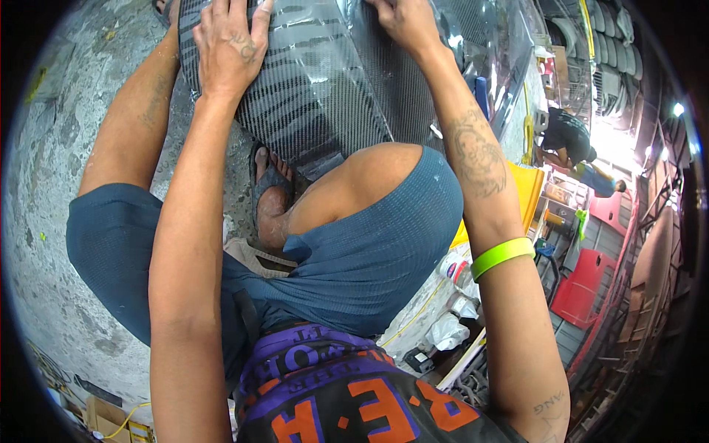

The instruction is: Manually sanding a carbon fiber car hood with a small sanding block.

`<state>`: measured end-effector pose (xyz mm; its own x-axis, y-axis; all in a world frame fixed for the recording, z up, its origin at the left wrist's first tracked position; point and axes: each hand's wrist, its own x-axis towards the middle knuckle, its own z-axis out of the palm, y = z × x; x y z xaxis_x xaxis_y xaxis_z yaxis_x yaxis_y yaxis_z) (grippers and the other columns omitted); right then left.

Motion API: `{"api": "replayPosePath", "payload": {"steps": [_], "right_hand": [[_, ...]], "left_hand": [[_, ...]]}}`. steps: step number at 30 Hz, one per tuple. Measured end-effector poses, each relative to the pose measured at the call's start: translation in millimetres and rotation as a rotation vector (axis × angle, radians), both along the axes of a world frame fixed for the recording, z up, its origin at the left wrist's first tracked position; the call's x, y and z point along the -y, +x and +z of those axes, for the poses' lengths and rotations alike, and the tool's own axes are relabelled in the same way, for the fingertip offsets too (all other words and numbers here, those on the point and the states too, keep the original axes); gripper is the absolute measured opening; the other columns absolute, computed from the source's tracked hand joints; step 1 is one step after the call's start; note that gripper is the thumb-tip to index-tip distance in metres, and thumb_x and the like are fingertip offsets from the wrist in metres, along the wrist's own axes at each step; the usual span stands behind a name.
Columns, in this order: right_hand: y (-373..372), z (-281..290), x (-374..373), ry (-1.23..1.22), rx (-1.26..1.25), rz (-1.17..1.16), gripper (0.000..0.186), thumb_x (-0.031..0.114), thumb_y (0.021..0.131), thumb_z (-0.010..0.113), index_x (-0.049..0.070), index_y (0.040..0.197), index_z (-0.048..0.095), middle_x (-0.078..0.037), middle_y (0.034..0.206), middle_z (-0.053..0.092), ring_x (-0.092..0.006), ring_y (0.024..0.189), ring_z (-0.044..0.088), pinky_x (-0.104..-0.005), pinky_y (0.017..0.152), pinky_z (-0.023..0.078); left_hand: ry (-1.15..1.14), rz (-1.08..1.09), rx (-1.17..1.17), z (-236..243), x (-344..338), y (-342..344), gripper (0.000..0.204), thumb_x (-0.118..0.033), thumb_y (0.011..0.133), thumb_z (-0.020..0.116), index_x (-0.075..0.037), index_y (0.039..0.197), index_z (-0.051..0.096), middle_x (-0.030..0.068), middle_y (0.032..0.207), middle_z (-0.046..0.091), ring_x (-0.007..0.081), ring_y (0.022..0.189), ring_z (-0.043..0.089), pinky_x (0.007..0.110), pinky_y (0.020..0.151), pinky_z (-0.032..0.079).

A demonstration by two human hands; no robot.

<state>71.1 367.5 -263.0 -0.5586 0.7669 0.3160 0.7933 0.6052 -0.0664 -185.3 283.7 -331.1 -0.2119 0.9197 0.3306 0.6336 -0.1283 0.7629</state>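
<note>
A large dark panel with a woven carbon-fibre look (317, 96) lies in front of me at the top of the view, its surface glossy and striped with reflections. My left hand (230, 52) rests flat on its left part, fingers spread and holding nothing. Over at the panel's upper right, my right hand (408, 23) has its fingers curled in against the surface. Its fingertips are cut off by the top edge, so what they grip cannot be made out. Clear plastic film (509, 48) spreads to the right of that hand.
My sandaled foot (269, 173) stands close to the panel on the grey concrete floor (74, 251). Right of my knee are a yellow panel (526, 193), a white tub (453, 269) and a crumpled plastic bag (447, 332). Another person (565, 136) bends over farther right, near red panels (583, 288).
</note>
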Motion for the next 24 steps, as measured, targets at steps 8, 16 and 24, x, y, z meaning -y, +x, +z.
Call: {"api": "replayPosePath", "payload": {"steps": [8,16,24], "right_hand": [[91,-2,25,0.04,-0.037,-0.189,0.025,0.017,0.088,0.076,0.016,0.113,0.08,-0.011,0.121,0.068,-0.0336,0.117,0.058,-0.0442,0.103,0.043],[7,-14,56,-0.044,0.11,-0.119,0.043,0.018,0.093,0.067,0.027,0.136,0.07,-0.019,0.16,0.039,-0.0489,0.148,0.03,-0.0667,0.12,0.021],[25,-16,91,-0.033,0.275,-0.06,0.069,-0.004,0.088,0.06,0.043,0.137,0.069,-0.004,0.17,0.027,-0.0427,0.155,0.021,-0.0704,0.124,0.011]], "left_hand": [[0.163,0.019,-0.098,-34,-16,7,0.045,-0.038,0.105,0.06,-0.014,0.143,0.061,0.0068,0.146,0.058,0.0328,0.134,0.053,0.051,0.112,0.04],[0.155,0.017,-0.133,-38,-16,-1,0.045,-0.038,0.105,0.059,-0.015,0.143,0.061,0.006,0.146,0.058,0.0327,0.134,0.052,0.051,0.113,0.039],[0.147,0.021,-0.154,-40,-16,-4,0.046,-0.04,0.106,0.056,-0.016,0.145,0.061,0.0061,0.147,0.057,0.032,0.135,0.052,0.051,0.114,0.038]]}}
